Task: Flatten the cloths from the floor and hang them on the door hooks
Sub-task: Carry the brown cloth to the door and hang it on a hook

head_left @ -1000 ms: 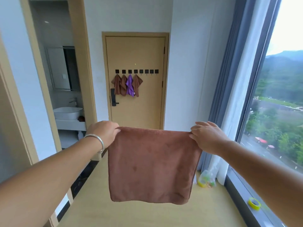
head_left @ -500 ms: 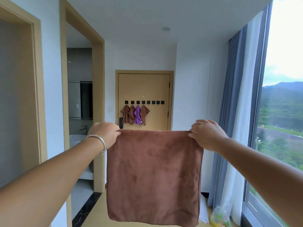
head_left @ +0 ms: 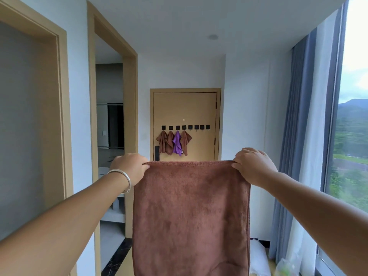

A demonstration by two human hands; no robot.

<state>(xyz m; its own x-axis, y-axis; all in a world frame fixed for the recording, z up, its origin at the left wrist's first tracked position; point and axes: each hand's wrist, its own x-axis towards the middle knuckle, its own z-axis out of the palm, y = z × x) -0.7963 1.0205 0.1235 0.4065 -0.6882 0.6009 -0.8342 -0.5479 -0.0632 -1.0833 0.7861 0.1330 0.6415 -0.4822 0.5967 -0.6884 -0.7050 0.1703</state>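
Note:
A brown cloth hangs flat and stretched in front of me. My left hand, with a silver bracelet on the wrist, pinches its top left corner. My right hand pinches the top right corner. Far ahead stands a tan door with a row of black hooks. On the leftmost hooks hang three brown cloths and one purple cloth. The hooks to the right of them are bare. The brown cloth's lower edge is out of frame.
On the left are a closed tan-framed panel and an open doorway into a bathroom. Blue and white curtains and a tall window run along the right. A white bag lies on the floor at the lower right.
The view has tilted upward, so the door and hooks sit lower and smaller in frame. Both hands keep the same hold on the stretched brown cloth.

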